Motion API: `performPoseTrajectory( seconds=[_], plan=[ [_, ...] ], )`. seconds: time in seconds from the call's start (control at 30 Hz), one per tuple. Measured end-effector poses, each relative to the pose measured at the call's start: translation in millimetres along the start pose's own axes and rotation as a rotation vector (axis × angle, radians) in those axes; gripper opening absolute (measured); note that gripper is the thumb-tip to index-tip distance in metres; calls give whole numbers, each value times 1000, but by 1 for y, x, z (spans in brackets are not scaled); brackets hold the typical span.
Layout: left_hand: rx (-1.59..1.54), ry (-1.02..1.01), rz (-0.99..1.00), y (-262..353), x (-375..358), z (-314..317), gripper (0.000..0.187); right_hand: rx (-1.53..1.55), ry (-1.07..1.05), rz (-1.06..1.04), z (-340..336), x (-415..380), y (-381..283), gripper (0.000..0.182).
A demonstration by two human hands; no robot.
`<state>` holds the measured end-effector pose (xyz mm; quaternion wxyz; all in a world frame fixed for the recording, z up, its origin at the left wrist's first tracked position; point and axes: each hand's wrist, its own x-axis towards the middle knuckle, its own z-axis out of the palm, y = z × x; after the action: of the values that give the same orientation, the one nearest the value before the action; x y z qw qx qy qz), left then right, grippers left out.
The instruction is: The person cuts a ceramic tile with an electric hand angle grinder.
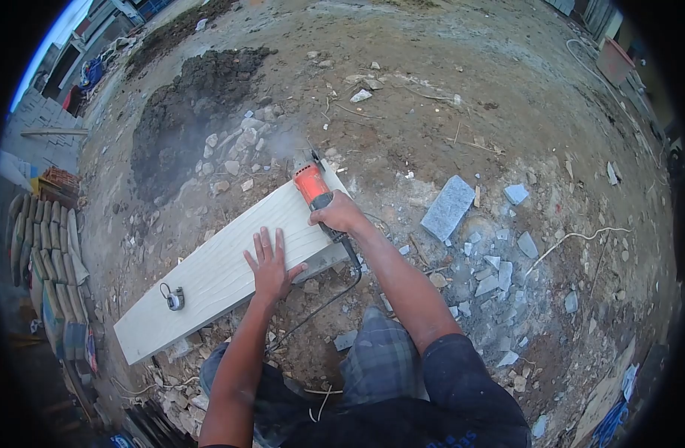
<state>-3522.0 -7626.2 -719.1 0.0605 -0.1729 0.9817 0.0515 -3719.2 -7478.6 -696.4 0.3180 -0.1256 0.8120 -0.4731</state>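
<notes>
A long pale board-like slab (216, 276) lies diagonally in front of me, its far right end raising a cloud of dust. My right hand (339, 213) is wrapped round an orange and black power cutter (311, 184), whose head rests at that end of the slab. The cutter's black cord runs down toward my knees. Spread flat on the slab's near side is my left hand (274, 267), fingers apart and holding nothing. A small dark tape measure-like item (174, 299) sits near the slab's left end.
To the right are a grey stone block (448, 208) and several broken pieces (494, 276). Small rubble and a dark soil heap (193, 112) lie beyond the slab. Stacked sacks (51, 239) stand at the far left, and a reddish bucket (615, 61) is at the upper right.
</notes>
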Motion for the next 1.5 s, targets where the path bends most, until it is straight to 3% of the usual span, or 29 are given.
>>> performPoseTrajectory(
  seconds=[0.6, 0.87, 1.5],
  plan=[
    [-2, 0, 0, -2, 1, 3, 109, 28, -41, 19, -8, -10, -5, 69],
    [10, 11, 13, -3, 0, 3, 108, -10, -68, 39, 1, 6, 10, 79],
    [20, 0, 8, -1, 0, 2, 109, -17, -20, 46, -4, -9, 2, 72]
  ],
)
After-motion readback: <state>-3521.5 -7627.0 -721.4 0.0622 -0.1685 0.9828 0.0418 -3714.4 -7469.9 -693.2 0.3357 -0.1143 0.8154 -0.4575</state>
